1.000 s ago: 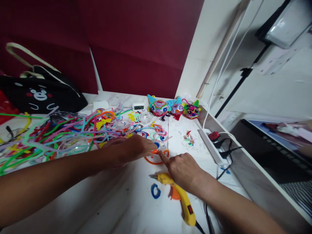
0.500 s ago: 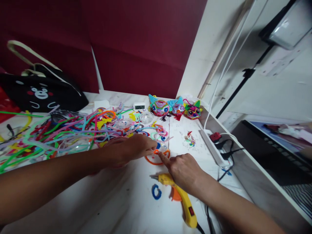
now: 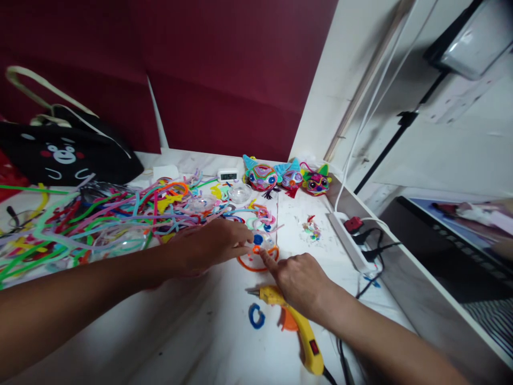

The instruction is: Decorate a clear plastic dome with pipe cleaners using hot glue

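Observation:
A clear plastic dome with an orange pipe-cleaner rim (image 3: pixel 256 267) lies on the white table, bearing a blue coil (image 3: pixel 258 240) and a small orange coil (image 3: pixel 256 249). My left hand (image 3: pixel 224 241) is at its left side, thumb and fingers apart with nothing visible between them. From the right, the stretched index finger of my right hand (image 3: pixel 298 278) touches the dome by the orange coil; its other fingers are curled. Below that hand lies a yellow hot glue gun (image 3: pixel 306 334) on an orange stand (image 3: pixel 289 320). A curled blue pipe cleaner (image 3: pixel 257 316) rests left of it.
Tangled pipe cleaners (image 3: pixel 120 214) cover the left. Three decorated animal heads (image 3: pixel 262 176) and a small digital clock (image 3: pixel 228 175) stand at the back. A power strip (image 3: pixel 348 243) runs along the right ledge, and a black bag (image 3: pixel 64 155) sits back left.
My left fingers have parted and drawn slightly left, off the coils, leaving the blue coil more visible. My right index finger stays on the dome.

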`<state>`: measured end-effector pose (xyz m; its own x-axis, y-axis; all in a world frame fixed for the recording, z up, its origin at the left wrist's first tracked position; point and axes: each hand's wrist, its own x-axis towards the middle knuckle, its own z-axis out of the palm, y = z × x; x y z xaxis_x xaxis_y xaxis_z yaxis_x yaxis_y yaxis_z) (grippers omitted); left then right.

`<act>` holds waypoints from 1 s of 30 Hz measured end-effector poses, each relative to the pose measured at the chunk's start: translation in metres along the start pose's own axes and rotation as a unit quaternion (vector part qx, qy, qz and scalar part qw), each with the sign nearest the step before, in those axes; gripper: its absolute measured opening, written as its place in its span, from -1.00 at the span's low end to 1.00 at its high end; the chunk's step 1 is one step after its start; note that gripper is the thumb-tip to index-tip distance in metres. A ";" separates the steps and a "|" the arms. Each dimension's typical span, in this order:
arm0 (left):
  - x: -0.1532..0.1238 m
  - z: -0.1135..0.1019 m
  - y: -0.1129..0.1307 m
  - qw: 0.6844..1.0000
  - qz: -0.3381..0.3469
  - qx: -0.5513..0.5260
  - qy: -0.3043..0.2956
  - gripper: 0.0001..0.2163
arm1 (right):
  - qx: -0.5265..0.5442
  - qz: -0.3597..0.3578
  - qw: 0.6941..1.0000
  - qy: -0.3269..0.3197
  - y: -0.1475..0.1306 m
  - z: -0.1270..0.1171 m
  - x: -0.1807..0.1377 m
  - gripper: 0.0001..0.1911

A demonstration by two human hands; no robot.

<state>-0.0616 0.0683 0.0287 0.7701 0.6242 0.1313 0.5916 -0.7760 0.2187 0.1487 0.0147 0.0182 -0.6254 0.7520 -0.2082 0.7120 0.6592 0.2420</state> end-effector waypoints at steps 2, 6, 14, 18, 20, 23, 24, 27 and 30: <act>-0.007 0.002 0.001 0.994 0.073 0.077 0.025 -0.80 | 0.006 0.002 1.000 -0.004 0.000 0.001 0.001 -0.40; -0.018 0.009 0.009 0.952 0.155 0.256 0.059 -0.82 | 0.011 0.006 1.000 -0.007 -0.002 0.001 0.001 -0.37; -0.019 0.023 0.012 0.931 0.160 0.327 0.035 -0.84 | 0.002 0.002 1.000 0.002 -0.001 0.004 0.002 -0.42; -0.018 0.024 0.013 0.930 0.141 0.340 0.028 -0.83 | 0.004 0.000 1.000 0.007 0.000 0.004 0.003 -0.44; -0.018 0.025 0.013 0.931 0.138 0.334 0.043 -0.83 | 0.005 0.001 1.000 0.009 0.001 0.003 0.003 -0.42; -0.016 0.026 0.014 0.936 0.139 0.317 0.061 -0.85 | 0.010 0.001 1.000 0.018 0.002 0.002 0.003 -0.39; -0.016 0.026 0.014 0.937 0.140 0.313 0.063 -0.85 | 0.012 0.001 1.000 0.021 0.002 0.002 0.003 -0.39; -0.016 0.024 0.015 0.946 0.122 0.293 0.064 -0.85 | 0.014 0.002 0.999 0.035 0.003 0.003 0.004 -0.46; -0.018 0.019 0.010 0.955 0.095 0.274 0.059 -0.84 | 0.034 0.010 0.998 0.046 0.003 0.005 0.006 -0.56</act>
<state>-0.0646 0.0474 0.0100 0.8630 0.4485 0.2326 0.5046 -0.7875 -0.3539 0.1485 0.0218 0.0132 -0.6353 0.7636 -0.1157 0.7425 0.6451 0.1805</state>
